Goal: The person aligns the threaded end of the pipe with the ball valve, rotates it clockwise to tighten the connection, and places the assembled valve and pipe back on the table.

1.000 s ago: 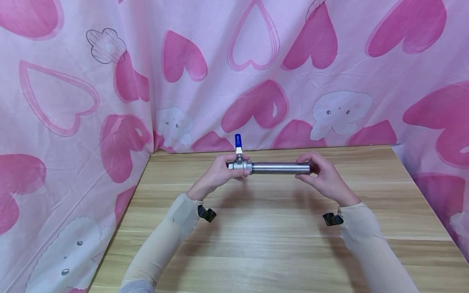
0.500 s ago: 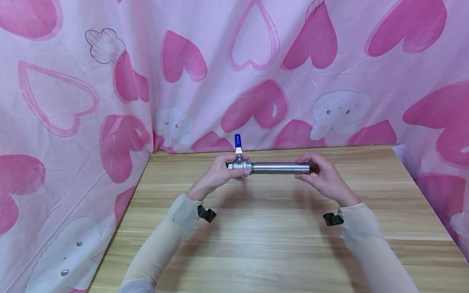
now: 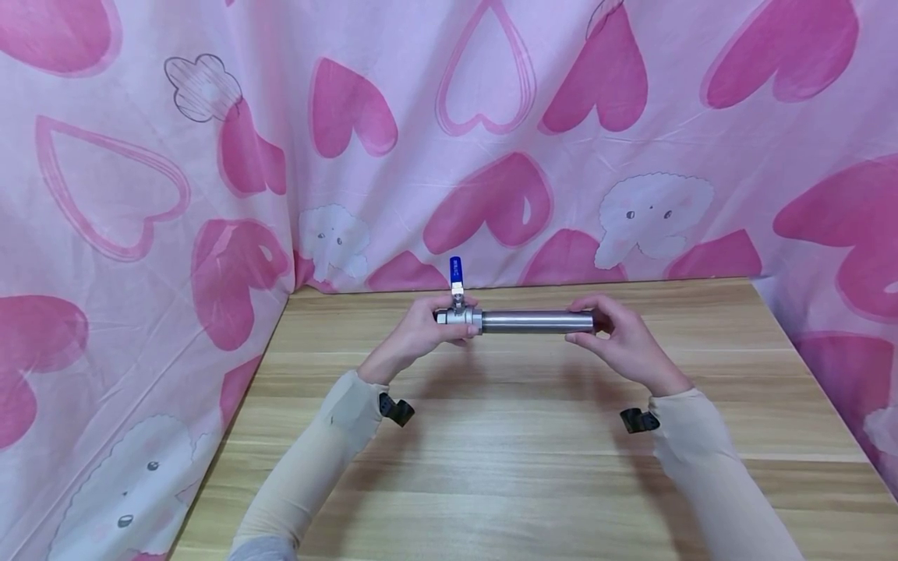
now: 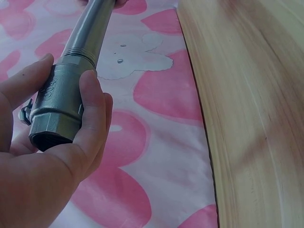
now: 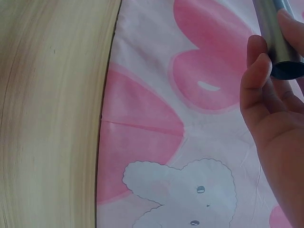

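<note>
Beige fabric sleeves (image 3: 316,456) lie nearest, each with a small black camera (image 3: 397,409) at the wrist, over a light wood-grain worktop (image 3: 505,467). Beyond them the hands are well apart, one at either end of the work. The left hand (image 3: 418,329) is clamped on a silver metal ball valve (image 3: 459,316), thumb and fingers on opposite sides; the right hand (image 3: 627,339) pinches the open right end of a smooth, round steel pipe (image 3: 533,322). Valve and pipe are joined in line, held level above the worktop; the two-ended grip probably keeps the weight balanced and stops the pipe sagging. The blue-sleeved lever handle (image 3: 457,271) points away from the person, clear of the fingers. Its pale print is too small to read, and raised characters on the valve are indistinct. Behind hangs pink heart-patterned cloth (image 3: 393,47).
</note>
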Demonstrator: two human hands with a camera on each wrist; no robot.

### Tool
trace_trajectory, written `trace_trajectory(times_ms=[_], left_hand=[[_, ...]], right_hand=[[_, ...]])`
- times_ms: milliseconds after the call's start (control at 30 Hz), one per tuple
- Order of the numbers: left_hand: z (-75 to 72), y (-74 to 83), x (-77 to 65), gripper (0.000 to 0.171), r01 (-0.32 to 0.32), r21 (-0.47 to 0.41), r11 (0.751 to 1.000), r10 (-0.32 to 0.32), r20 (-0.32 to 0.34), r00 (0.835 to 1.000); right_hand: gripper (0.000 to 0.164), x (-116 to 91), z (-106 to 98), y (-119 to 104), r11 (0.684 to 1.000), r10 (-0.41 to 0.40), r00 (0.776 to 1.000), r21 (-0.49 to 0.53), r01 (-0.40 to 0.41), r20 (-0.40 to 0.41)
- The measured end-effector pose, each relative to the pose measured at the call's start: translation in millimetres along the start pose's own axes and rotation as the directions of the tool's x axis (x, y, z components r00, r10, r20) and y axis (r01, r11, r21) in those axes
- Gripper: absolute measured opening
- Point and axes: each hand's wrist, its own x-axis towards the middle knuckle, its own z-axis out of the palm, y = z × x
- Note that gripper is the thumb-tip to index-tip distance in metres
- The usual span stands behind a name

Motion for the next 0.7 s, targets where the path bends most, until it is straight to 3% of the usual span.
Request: trace_trajectory(times_ms=[700], left_hand=[[0.1, 0.3, -0.5, 0.041, 0.031, 0.004, 1.0, -0.031, -0.007, 1.0]], right_hand=[[0.039, -2.1, 0.2, 3.0, 1.0, 0.009, 1.0, -0.01, -0.009, 0.024]])
